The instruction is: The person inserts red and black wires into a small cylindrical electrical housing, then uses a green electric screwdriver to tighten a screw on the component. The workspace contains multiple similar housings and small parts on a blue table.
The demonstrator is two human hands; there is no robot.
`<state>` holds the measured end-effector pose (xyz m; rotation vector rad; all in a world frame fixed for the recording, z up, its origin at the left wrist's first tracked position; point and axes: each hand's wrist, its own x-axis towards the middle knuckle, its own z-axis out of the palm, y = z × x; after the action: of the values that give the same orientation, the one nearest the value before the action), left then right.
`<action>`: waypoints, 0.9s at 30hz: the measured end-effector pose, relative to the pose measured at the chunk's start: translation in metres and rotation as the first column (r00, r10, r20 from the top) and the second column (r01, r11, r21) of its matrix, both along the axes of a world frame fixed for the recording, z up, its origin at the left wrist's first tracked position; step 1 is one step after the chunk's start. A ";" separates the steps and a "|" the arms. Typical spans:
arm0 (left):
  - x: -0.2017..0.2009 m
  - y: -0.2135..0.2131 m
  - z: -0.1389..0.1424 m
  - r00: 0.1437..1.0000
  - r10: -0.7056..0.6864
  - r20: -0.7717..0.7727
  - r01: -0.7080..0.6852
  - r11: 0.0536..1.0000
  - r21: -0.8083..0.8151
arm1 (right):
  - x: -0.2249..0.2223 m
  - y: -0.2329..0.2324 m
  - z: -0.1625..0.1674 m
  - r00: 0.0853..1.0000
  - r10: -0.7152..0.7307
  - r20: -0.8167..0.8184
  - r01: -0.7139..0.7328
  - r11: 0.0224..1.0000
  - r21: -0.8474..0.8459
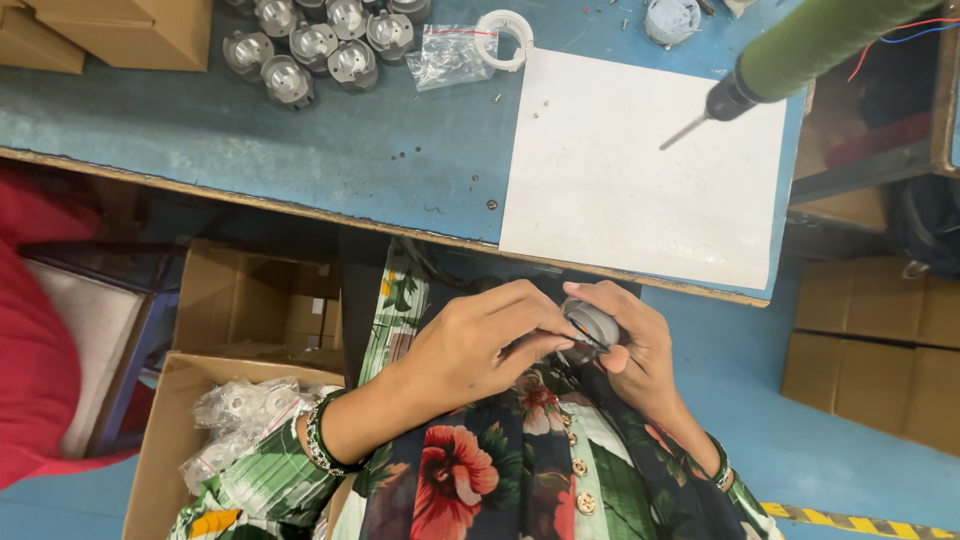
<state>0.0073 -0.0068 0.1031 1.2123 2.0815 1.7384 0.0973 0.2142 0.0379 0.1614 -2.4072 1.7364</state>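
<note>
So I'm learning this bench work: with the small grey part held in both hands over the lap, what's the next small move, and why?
Probably lift the grey part up to the white sheet. Both the left hand and the right hand hold it below the table edge, while the hanging screwdriver waits above the sheet.

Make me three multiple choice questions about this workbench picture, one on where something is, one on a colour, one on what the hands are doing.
1. Where do the grey metal parts sit?
A. far left of the bench top
B. on the white sheet
C. in the floor box

2. What colour is the bench top?
A. red
B. blue
C. yellow

3. How is the small grey part held?
A. lying free on the bench
B. left hand alone
C. between both hands

Answers:
1 A, they cluster at the far edge, left of the white sheet.
2 B, the bare surface is blue.
3 C, left hand and right hand both grip it.
</note>
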 end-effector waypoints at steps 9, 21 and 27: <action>-0.002 0.000 0.002 1.000 0.016 -0.007 -0.015 1.000 0.008 | 0.002 0.001 -0.009 1.000 -0.021 0.014 0.022 0.999 -0.039; -0.005 -0.003 0.003 0.993 0.029 0.112 -0.029 1.000 0.000 | 0.003 0.000 -0.009 0.997 -0.044 0.066 0.048 0.997 -0.066; -0.005 -0.002 0.003 0.996 0.045 0.082 -0.044 0.999 -0.019 | 0.003 0.001 -0.010 0.998 -0.037 0.059 0.042 0.996 -0.082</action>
<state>0.0020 -0.0086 0.1060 1.0783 2.0866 1.7549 0.1001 0.2147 0.0275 0.0529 -2.3548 1.8443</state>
